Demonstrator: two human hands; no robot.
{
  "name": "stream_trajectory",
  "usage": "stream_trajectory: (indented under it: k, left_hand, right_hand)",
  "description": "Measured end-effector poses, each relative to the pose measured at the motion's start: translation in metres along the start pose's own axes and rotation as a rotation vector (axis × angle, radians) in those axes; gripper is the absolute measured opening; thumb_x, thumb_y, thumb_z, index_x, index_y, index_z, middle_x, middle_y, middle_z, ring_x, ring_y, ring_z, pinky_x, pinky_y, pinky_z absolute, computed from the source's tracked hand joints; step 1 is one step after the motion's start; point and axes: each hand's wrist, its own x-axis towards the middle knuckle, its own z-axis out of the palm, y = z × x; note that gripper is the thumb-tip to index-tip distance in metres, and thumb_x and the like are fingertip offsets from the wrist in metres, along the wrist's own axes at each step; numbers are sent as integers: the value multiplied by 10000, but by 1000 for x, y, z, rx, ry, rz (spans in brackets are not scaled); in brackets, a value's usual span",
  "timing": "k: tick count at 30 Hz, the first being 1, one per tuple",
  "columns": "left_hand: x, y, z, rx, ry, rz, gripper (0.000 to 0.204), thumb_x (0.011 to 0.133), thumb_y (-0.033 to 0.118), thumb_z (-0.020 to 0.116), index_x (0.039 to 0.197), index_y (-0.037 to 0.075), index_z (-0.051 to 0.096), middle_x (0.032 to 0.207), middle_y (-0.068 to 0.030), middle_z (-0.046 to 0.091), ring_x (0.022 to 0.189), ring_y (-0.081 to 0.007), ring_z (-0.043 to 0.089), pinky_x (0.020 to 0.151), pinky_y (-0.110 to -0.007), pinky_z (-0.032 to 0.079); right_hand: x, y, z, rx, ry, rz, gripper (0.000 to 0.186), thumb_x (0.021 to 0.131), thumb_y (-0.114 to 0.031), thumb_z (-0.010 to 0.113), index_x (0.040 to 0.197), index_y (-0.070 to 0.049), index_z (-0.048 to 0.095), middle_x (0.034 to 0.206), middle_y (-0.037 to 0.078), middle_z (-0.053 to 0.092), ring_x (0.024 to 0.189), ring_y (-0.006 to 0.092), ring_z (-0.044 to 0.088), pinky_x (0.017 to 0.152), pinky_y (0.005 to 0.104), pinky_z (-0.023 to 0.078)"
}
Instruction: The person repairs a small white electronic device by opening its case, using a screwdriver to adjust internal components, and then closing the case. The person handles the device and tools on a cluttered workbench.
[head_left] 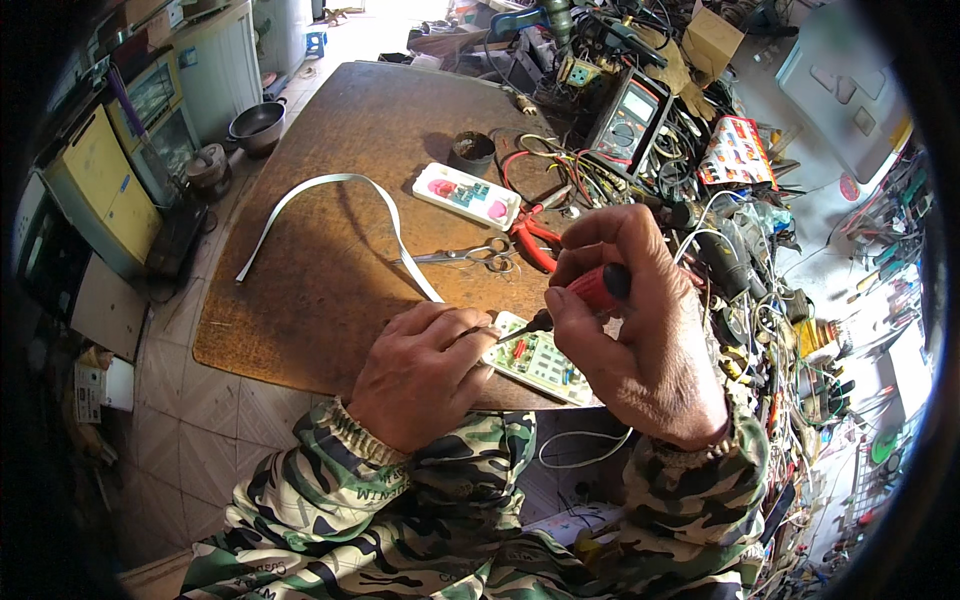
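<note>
My right hand grips a screwdriver with a red handle and black end. Its shaft slants down left to the near end of a pale casing with a green circuit board, at the table's front edge. That end is pinched by my left hand, fingers curled over it. A white flat cable loops across the table and passes under my left fingers, where its end is hidden. Beyond the hands lie scissors, red-handled pliers and a white casing part with pink and green pieces.
A dark round cup stands on the brown table. Tangled wires, tools and a multimeter crowd the right side. A thin white cable hangs below the front edge. On the floor at left are a pan and cabinets.
</note>
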Motion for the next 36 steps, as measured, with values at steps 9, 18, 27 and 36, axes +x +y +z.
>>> stream_trajectory:
  k: [9,18,27,36]
  left_hand:
    - [1,0,0,10,-11,-17,322,888,173,742,1185,47,745,1224,-90,720,1160,-273,659,1057,-423,506]
    - [1,3,-3,-26,10,-30,331,892,177,747,1197,50,727,1214,-94,719,1151,-281,654,1045,-433,502]
    - [16,2,-3,12,-72,-97,564,797,327,849,1233,8,687,1189,-161,705,1153,-358,637,1037,-481,498]
    - [22,-5,18,-29,-60,-9,880,791,404,853,1499,-8,533,1309,-168,678,1327,-352,554,1186,-492,344]
  right_hand:
    - [16,-9,-3,-371,-34,-251,287,905,-93,836,1102,-6,646,841,129,697,727,175,718,638,305,534]
    - [25,-13,-14,-481,-133,-83,226,919,-101,817,1033,5,653,907,120,721,719,180,707,634,320,533]
    - [31,-13,-16,-369,-176,-213,210,874,-50,830,939,16,642,833,109,678,760,183,741,655,338,561]
    - [36,-23,-22,-326,-260,-262,209,890,-62,800,967,7,618,886,146,657,803,292,729,671,399,566]
